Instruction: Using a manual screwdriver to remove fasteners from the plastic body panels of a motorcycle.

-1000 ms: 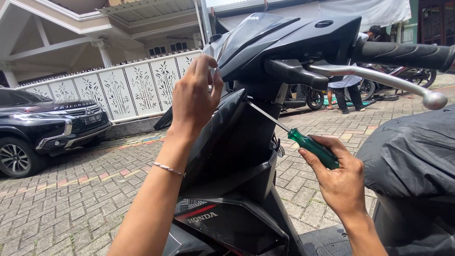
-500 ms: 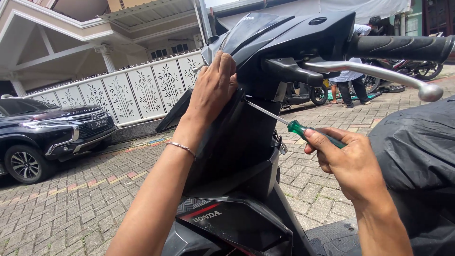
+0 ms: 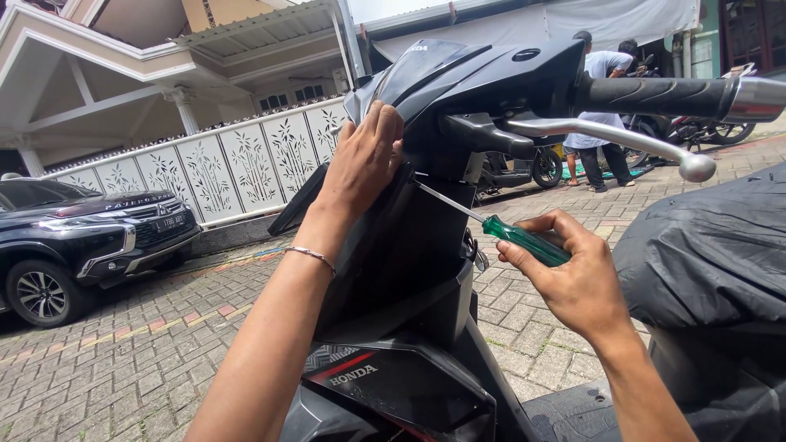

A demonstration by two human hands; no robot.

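A black scooter (image 3: 426, 270) fills the middle of the head view, seen from behind its front panel. My left hand (image 3: 364, 160) presses flat against the upper edge of the black inner panel (image 3: 409, 245), just under the windscreen cowl (image 3: 458, 69). My right hand (image 3: 573, 270) grips a screwdriver (image 3: 524, 239) with a green handle. Its metal shaft points up and left, with the tip at the panel beside my left hand. A thin bracelet sits on my left wrist.
The handlebar grip (image 3: 655, 96) and silver brake lever (image 3: 622, 135) jut out to the right above my right hand. The black seat (image 3: 704, 245) is at the right. A dark car (image 3: 90, 237) is parked at left by a white fence (image 3: 205, 168). People stand by motorcycles behind.
My left hand has slid higher up the panel toward the cowl. My right hand has raised the screwdriver and pushed its tip closer to the panel.
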